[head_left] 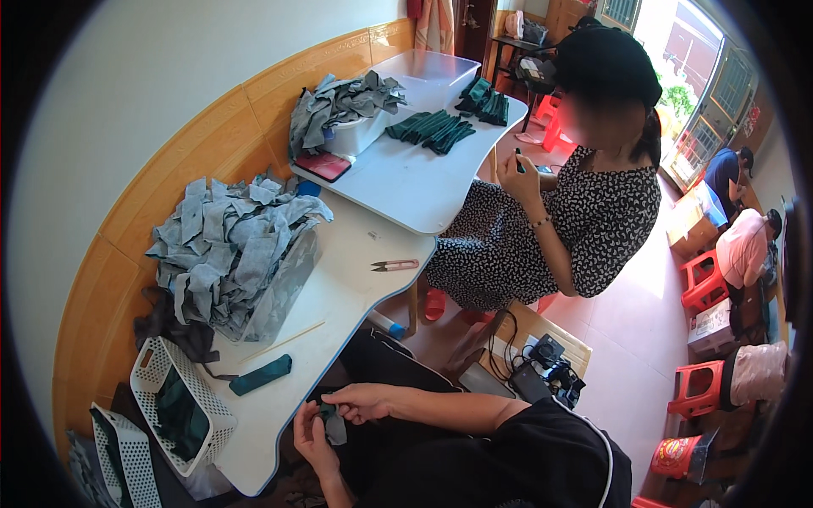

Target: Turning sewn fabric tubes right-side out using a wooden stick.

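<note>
Room across tabletop (343, 284) beside snips (395, 266); grey cloth heap (229, 254) (bulky) blocks left.

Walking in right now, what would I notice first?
Probably the big heap of greyish fabric strips on the white table, left of centre. Next, the person in the black-and-white patterned dress, right of centre. Lower down, a bare right hand pinches a small greyish cloth piece beside the left hand.
</note>
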A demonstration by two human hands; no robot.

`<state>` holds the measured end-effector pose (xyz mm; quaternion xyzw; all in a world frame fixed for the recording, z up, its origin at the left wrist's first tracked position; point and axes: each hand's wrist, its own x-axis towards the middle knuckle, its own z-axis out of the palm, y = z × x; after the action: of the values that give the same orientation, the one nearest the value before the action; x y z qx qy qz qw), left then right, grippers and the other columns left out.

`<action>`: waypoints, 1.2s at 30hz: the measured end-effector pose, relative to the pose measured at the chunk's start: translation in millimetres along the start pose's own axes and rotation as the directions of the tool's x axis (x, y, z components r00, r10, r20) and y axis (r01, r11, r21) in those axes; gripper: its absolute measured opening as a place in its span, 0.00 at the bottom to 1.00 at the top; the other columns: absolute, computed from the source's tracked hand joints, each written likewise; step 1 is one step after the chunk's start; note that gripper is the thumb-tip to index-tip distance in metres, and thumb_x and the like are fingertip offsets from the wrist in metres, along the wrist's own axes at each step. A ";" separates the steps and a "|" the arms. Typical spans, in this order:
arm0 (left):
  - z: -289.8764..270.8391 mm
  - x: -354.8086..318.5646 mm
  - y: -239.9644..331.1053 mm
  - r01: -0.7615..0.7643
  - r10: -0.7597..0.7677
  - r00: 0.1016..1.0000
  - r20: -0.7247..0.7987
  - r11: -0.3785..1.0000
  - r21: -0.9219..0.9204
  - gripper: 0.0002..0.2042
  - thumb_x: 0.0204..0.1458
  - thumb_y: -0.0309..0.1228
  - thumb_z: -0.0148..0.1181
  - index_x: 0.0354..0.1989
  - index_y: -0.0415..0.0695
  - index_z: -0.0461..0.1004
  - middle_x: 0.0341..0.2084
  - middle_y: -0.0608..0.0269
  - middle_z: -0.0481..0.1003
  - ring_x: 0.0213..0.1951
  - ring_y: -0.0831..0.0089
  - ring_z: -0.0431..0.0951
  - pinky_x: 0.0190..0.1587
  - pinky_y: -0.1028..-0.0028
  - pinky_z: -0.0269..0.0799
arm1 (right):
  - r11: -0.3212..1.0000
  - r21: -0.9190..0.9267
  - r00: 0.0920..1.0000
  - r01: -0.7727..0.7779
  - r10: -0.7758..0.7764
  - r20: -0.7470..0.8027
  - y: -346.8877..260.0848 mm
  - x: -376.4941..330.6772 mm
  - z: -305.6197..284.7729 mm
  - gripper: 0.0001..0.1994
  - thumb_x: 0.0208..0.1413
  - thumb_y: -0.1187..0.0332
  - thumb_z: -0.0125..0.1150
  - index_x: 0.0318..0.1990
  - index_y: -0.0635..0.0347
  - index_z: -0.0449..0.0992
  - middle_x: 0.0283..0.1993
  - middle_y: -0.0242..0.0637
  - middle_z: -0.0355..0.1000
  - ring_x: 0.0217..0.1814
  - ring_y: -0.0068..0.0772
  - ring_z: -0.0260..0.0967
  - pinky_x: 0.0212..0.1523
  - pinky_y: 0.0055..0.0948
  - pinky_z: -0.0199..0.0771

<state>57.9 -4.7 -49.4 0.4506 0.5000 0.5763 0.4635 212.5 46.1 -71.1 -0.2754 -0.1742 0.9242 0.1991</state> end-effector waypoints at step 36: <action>-44.6 8.6 -12.4 -0.138 0.417 0.901 -0.117 0.532 0.835 0.30 0.59 0.29 0.50 0.66 0.33 0.45 0.66 0.39 0.46 0.67 0.47 0.49 0.67 0.57 0.46 | 0.532 -0.810 0.951 0.246 -0.294 0.095 -48.9 -67.3 -1.6 0.13 0.60 0.66 0.52 0.45 0.66 0.76 0.31 0.31 0.76 0.29 0.17 0.66 0.33 0.19 0.68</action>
<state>13.6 -2.5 -65.5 0.5919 0.6922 0.4121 0.0246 278.5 57.2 -21.7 -0.3298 -0.6134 0.6906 0.1952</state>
